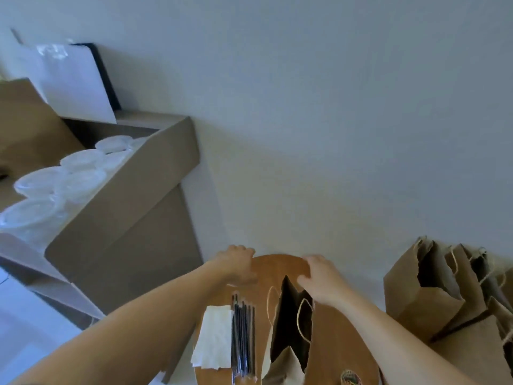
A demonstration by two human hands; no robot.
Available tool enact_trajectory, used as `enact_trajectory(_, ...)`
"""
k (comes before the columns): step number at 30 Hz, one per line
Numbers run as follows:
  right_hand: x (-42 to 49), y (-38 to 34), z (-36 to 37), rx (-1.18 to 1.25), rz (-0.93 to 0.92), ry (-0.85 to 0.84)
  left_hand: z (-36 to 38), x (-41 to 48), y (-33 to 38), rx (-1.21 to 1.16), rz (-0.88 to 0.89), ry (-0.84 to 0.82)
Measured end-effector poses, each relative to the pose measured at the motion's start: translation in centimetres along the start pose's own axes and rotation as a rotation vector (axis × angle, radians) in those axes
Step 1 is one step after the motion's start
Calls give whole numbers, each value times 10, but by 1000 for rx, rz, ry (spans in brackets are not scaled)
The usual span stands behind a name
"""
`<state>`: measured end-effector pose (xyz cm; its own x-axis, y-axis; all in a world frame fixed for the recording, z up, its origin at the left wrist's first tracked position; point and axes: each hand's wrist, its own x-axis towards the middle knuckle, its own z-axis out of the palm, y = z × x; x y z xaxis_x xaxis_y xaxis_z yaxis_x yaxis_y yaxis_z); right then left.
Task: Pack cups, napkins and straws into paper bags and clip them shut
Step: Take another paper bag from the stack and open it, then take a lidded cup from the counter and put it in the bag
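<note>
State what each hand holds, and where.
The left hand grips the round wooden tabletop by its far rim, fingers curled over it. The right hand rests there by the open paper bag; its hold cannot be told.

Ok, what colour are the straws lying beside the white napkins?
Black: the thin black straws show clearest in the head view.

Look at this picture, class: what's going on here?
A person is packing at a round wooden table. Both hands are at its far rim: the left hand curls over the edge, the right hand sits beside the open paper bag. The napkins and straws lie unpacked beside it; cups wait in the cardboard box.
</note>
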<state>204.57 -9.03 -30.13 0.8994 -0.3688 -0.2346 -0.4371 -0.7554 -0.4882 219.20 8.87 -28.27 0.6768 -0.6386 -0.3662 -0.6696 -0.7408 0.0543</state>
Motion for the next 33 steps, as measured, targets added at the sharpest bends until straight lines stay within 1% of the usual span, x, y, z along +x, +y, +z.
enact_trajectory(3, 22, -45, -25, -46, -99, 65, -47, -9, -23, 2, -15, 86)
enact_trajectory(7, 47, -130, -57, -55, -246, 175, -122, -33, -71, -28, -55, 289)
enact_trajectory(11, 66, -234, -75, -77, -398, 266, -185, -67, -152, -57, -114, 437)
enact_trajectory(14, 77, -310, -71, -76, -534, 284, -211, -90, -227, -40, -165, 520)
enact_trajectory(17, 84, -376, -49, -40, -656, 234, -216, -112, -304, -62, -243, 550)
enact_trajectory(22, 86, -453, 3, -79, -788, -24, -200, -134, -398, -68, -381, 476)
enact_trajectory(24, 84, -470, 20, -108, -798, -113, -191, -137, -419, -86, -393, 461)
enact_trajectory(26, 82, -483, 32, -162, -827, -158, -185, -138, -433, -109, -392, 454)
enact_trajectory(30, 80, -501, 46, -338, -898, -187, -181, -134, -448, -147, -376, 466)
enact_trajectory(33, 82, -505, 56, -498, -945, -162, -179, -128, -451, -159, -355, 459)
